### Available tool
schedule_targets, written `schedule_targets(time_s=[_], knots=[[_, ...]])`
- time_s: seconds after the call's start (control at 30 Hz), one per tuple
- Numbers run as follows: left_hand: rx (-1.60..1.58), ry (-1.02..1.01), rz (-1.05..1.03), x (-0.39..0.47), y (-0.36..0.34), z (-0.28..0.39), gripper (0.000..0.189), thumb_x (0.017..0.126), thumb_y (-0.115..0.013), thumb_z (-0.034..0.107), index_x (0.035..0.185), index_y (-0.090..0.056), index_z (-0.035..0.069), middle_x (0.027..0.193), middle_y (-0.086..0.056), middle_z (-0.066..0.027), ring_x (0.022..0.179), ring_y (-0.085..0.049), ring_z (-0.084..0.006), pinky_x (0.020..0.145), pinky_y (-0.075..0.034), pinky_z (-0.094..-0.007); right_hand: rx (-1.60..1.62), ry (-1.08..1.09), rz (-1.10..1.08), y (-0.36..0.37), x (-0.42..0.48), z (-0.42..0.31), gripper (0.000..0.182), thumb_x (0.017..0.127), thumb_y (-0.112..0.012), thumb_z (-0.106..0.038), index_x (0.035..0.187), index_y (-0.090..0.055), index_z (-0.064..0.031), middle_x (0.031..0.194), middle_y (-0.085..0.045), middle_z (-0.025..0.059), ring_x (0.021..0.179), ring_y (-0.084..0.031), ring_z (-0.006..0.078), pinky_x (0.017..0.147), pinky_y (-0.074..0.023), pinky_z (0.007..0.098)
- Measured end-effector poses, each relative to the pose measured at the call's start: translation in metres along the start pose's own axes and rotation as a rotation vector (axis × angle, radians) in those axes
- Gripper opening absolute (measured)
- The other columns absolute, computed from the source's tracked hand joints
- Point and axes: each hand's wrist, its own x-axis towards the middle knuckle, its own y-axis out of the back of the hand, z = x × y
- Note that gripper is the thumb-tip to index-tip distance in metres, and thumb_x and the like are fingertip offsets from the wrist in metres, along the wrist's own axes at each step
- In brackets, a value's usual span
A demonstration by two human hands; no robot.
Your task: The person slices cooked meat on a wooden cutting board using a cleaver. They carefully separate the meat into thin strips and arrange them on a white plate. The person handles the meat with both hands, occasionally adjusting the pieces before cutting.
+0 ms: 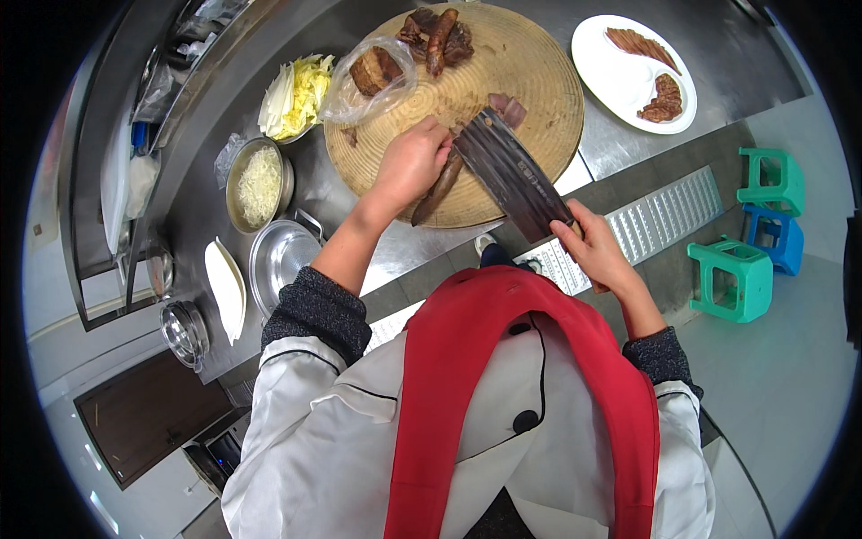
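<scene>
My right hand (592, 246) grips the handle of a broad, dark-bladed Chinese cleaver (515, 175), whose blade bears writing. Under the curled fingers of my left hand (414, 162), a long piece of dark cured meat (438, 192) is held on the round wooden chopping block (532, 60). The blade's far end is right beside those fingertips; whether it touches the meat is hidden. Beyond the blade lie a few thin purplish-brown slices (508, 110). Larger chunks of cured meat (458, 42), with a sausage (441, 40) on them, sit at the block's far side.
A clear plastic bag (337, 94) with a brown meat chunk (374, 71) overlaps the block. To the left are cut cabbage (296, 98), a bowl of pale shreds (258, 185) and a metal strainer (286, 252). A white divided plate (619, 77) holding arranged slices stands right. Plastic stools (734, 279) stand beyond.
</scene>
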Motion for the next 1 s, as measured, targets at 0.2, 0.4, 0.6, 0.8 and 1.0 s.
schedule_targets(time_s=[0.2,0.4,0.6,0.8,1.0], knots=[[-0.125,0.055,0.036,-0.004,-0.009,-0.009,0.006,0.079,-0.062,0.002,0.082,-0.058,0.000,0.080,-0.056,-0.0135,0.071,-0.059,-0.0291,0.063,-0.048,-0.0361,-0.003,-0.032,-0.025,0.006,0.003,0.001,0.021,0.093,-0.061,-0.017,0.099,-0.057,0.0023,0.061,-0.051,0.0123,0.054,-0.043,0.0143,0.052,-0.0395,0.0317],[-0.226,0.137,0.067,-0.012,-0.012,-0.009,0.006,0.079,-0.062,0.000,0.083,-0.057,-0.003,0.080,-0.055,-0.0134,0.069,-0.059,-0.0257,0.063,-0.048,-0.0329,-0.008,-0.037,-0.127,0.025,0.016,-0.008,0.021,0.094,-0.059,-0.019,0.093,-0.055,0.0016,0.060,-0.050,0.0093,0.055,-0.045,0.0139,0.053,-0.0395,0.0324],[-0.223,0.157,0.111,-0.015,-0.014,-0.005,0.007,0.080,-0.062,0.000,0.083,-0.057,-0.003,0.082,-0.056,-0.0134,0.071,-0.059,-0.0259,0.065,-0.049,-0.0330,0.027,0.015,-0.188,0.032,0.031,-0.010,0.019,0.097,-0.056,-0.020,0.087,-0.053,-0.0041,0.059,-0.046,-0.0032,0.049,-0.043,0.0043,0.044,-0.0338,0.0228],[-0.199,0.141,0.138,-0.017,-0.016,-0.006,0.007,0.080,-0.062,0.001,0.084,-0.058,-0.003,0.082,-0.057,-0.0141,0.071,-0.060,-0.0275,0.065,-0.050,-0.0344,0.106,-0.087,-0.315,0.050,0.048,-0.013,0.020,0.097,-0.056,-0.024,0.090,-0.055,-0.0047,0.062,-0.048,-0.0033,0.052,-0.044,0.0048,0.046,-0.0353,0.0227],[-0.149,0.094,0.165,-0.017,-0.018,-0.006,0.007,0.081,-0.063,0.002,0.083,-0.058,-0.002,0.082,-0.057,-0.0142,0.071,-0.061,-0.0289,0.065,-0.050,-0.0360,0.111,-0.153,-0.410,0.065,0.061,-0.021,0.021,0.098,-0.055,-0.026,0.093,-0.055,-0.0061,0.062,-0.047,-0.0046,0.049,-0.043,0.0032,0.044,-0.0340,0.0204]])
